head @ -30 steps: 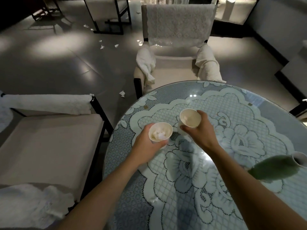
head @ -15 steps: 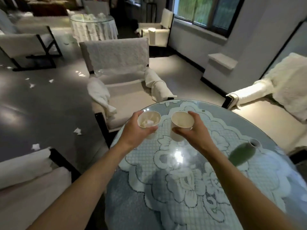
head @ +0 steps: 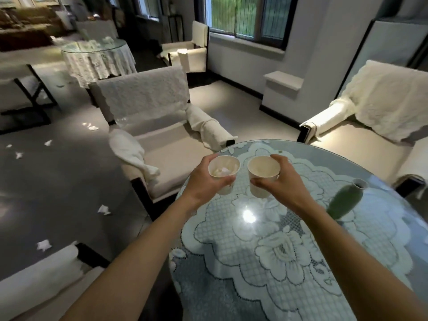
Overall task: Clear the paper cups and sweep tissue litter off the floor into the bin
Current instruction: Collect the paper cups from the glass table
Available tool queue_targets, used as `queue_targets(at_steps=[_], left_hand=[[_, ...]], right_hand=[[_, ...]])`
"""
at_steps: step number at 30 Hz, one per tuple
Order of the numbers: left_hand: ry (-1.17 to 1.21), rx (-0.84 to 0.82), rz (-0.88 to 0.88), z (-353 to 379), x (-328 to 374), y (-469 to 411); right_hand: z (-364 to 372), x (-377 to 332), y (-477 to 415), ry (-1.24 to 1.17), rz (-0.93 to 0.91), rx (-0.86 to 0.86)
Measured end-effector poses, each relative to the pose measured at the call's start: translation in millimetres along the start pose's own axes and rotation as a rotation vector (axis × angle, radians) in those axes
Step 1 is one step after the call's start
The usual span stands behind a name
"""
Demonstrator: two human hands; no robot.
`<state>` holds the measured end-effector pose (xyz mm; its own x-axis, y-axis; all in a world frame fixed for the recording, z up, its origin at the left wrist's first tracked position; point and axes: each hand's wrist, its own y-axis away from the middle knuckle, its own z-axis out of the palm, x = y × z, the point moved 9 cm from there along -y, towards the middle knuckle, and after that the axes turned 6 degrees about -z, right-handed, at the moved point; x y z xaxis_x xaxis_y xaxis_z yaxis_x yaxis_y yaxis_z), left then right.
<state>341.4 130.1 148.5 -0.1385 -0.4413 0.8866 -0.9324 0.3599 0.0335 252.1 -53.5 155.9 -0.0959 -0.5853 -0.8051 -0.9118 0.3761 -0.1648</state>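
Note:
My left hand (head: pixel 203 181) grips a white paper cup (head: pixel 224 170) with crumpled tissue inside, held just above the near-left edge of the round table (head: pixel 382 239). Beside it, my right hand (head: pixel 281 181) grips a second paper cup (head: pixel 262 173) that looks empty. Both cups are upright and side by side, a small gap between them. Several white tissue scraps lie on the dark floor at left, one tissue scrap (head: pixel 103 209) near the table and another tissue scrap (head: pixel 43 244) closer to me. No bin is in view.
A green vase (head: pixel 345 201) stands on the lace-covered glass tabletop at right. A white-draped armchair (head: pixel 157 126) faces the table from behind; further chairs flank it at right (head: pixel 379 112) and lower left (head: pixel 39 279). A second draped table (head: pixel 97 56) stands far back.
The view has tilted up and swung, revealing more of the room. Both hands keep their cups, now raised slightly and brought closer together toward the table's edge.

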Motion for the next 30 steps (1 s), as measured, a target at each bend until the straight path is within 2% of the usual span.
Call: queue_targets(at_steps=[6, 12, 19, 25, 30], left_hand=[[-0.05, 0.062, -0.026, -56.2, -31.5, -34.8], [-0.049, 0.071, -0.026, -129.8, -71.5, -110.6], [-0.052, 0.097, -0.008, -277.6, -124.4, -223.4], [-0.081, 0.24, -0.053, -415.2, -176.1, -293.2], [-0.102, 0.316, -0.066, -496.4, -205.7, -354.9]], right_hand=[[57.9, -34.6, -31.3, -0.004, -0.019, -0.089], [143.4, -79.0, -101.9, -0.01, -0.05, -0.128], [265.8, -171.1, -223.2, -0.086, -0.092, -0.082], [385.1, -254.0, -316.0, -0.157, -0.166, -0.175], [470.5, -300.4, -391.1, -0.146, -0.223, -0.279]])
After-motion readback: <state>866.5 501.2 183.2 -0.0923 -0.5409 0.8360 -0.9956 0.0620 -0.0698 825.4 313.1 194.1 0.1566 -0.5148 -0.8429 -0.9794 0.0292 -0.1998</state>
